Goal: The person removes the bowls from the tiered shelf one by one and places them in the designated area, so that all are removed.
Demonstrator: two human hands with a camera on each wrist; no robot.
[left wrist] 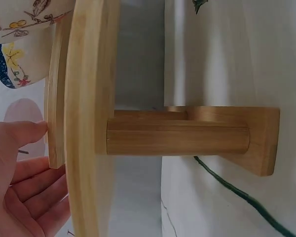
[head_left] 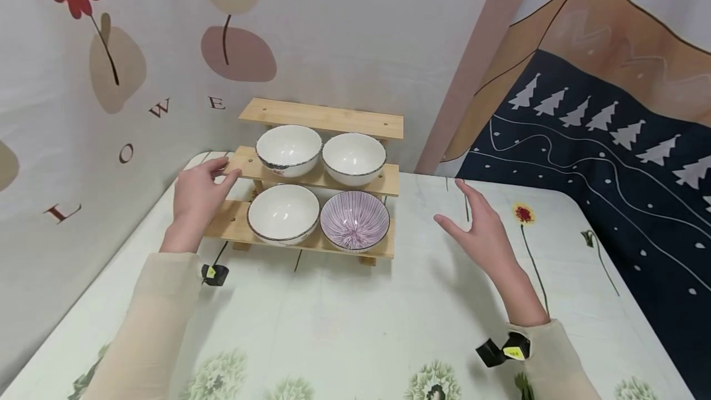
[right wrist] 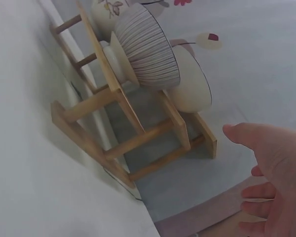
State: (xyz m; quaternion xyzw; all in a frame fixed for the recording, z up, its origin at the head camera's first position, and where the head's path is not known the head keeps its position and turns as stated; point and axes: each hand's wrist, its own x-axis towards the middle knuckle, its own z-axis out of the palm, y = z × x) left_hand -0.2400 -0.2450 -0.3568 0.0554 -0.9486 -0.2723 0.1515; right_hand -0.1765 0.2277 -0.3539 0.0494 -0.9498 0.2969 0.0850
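A three-tier wooden rack (head_left: 383, 187) stands on the table at the left of centre. My left hand (head_left: 201, 193) grips the left end of its middle board, thumb (left wrist: 32, 131) on one face and fingers on the other. On that board sit two white bowls, the left bowl (head_left: 289, 148) and the right bowl (head_left: 354, 158). The lowest board bears a white bowl (head_left: 283, 213) and a purple-striped bowl (head_left: 355, 221). My right hand (head_left: 486, 236) hovers to the right of the rack, apart from it, thumb and fingers spread and nothing in them.
The top board (head_left: 322, 117) of the rack carries no bowl. A floral cloth (head_left: 333, 313) covers the table. Printed curtains hang behind and at both sides, with a dark panel (head_left: 555, 141) of white trees on the right.
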